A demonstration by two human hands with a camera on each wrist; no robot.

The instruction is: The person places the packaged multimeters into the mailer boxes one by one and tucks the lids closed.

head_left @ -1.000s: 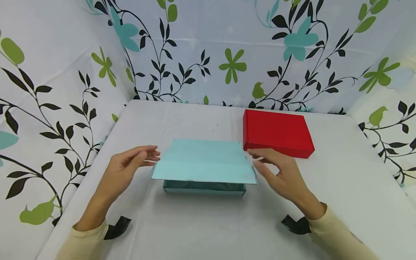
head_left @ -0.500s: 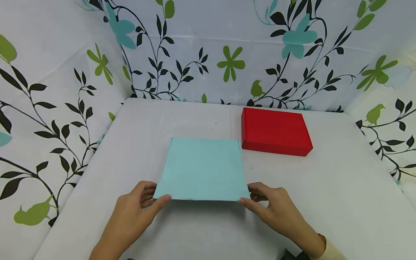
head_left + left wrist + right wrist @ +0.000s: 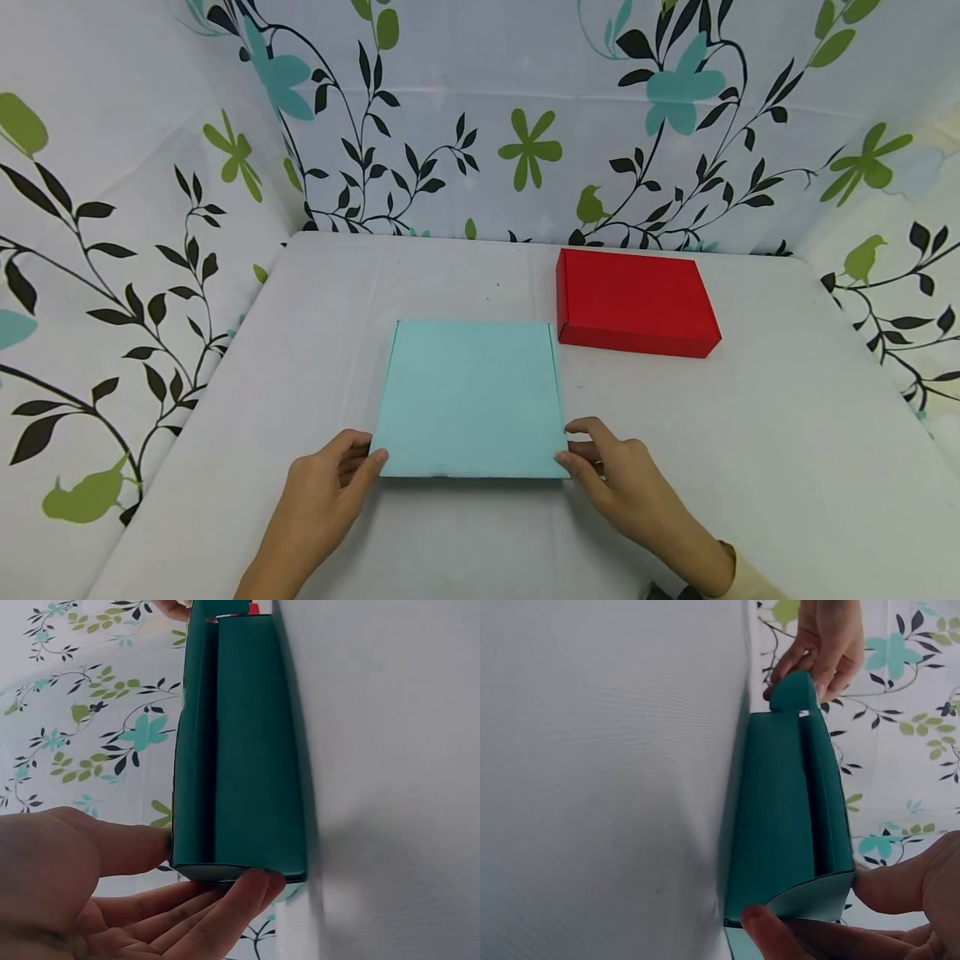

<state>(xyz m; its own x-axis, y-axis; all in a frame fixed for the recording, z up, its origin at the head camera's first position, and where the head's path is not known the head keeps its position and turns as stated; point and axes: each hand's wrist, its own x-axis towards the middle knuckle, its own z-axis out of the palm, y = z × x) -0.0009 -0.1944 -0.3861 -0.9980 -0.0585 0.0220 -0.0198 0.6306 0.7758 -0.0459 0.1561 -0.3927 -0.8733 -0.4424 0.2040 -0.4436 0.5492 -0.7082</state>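
A light blue cardboard box [image 3: 472, 400] lies on the table with its lid lowered over it. At the lid's front left corner, my left hand [image 3: 322, 500] has its thumb on top and its fingers along the side. My right hand [image 3: 630, 492] grips the front right corner the same way. Both wrist views show the box's darker teal front wall [image 3: 255, 750], with a narrow dark gap between it and the lid's front flap [image 3: 829, 795]. A rounded side tab [image 3: 793, 691] sticks out near my left hand in the right wrist view.
Behind and to the right of the blue box, a closed red box [image 3: 637, 304] lies on the white-covered table [image 3: 450, 542]. A patterned curtain [image 3: 450, 83] with leaves and flowers hangs around the back and sides.
The lid has come down from half raised to nearly flat. Both hands have moved toward the front of the box, from beside the lid to its front corners, and took hold there.
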